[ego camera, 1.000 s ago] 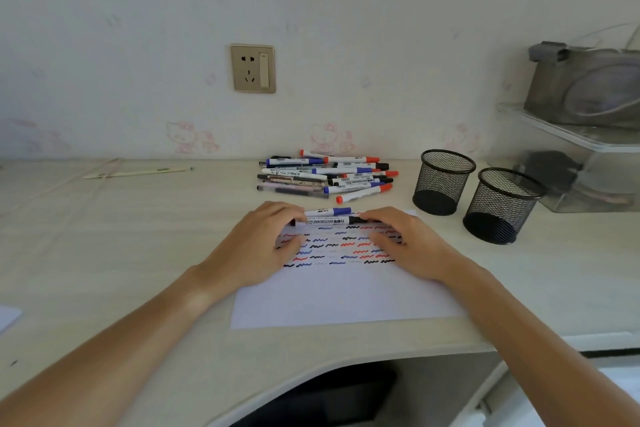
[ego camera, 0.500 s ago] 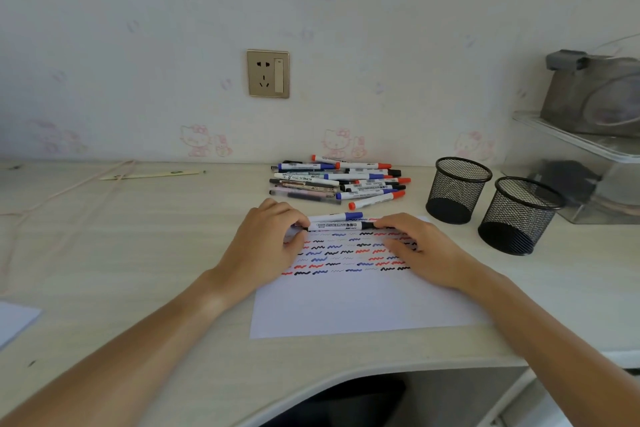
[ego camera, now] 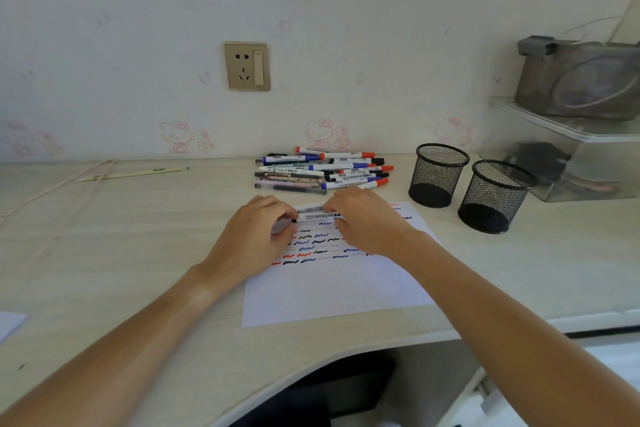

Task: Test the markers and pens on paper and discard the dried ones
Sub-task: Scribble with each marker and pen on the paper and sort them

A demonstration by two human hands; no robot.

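A white sheet of paper (ego camera: pixel 332 291) lies on the desk, covered with black, blue and red squiggles. At its far edge a white whiteboard marker (ego camera: pixel 320 216) lies sideways. My left hand (ego camera: pixel 254 236) pinches its left end and my right hand (ego camera: pixel 367 222) grips its right part. A second marker (ego camera: pixel 310 209) lies just behind it, partly hidden by my right hand. Several markers and pens sit in a pile (ego camera: pixel 322 170) behind the paper, near the wall.
Two empty black mesh pen cups (ego camera: pixel 438 175) (ego camera: pixel 495 196) stand to the right of the paper. Further right is a clear plastic shelf (ego camera: pixel 568 128) with a grey box on it. A pale stick (ego camera: pixel 131 173) and a cord lie at the far left.
My right hand has slid left along the marker, covering its right end and the blue-capped marker behind. My left hand keeps its hold on the left end. The camera view has shifted slightly.
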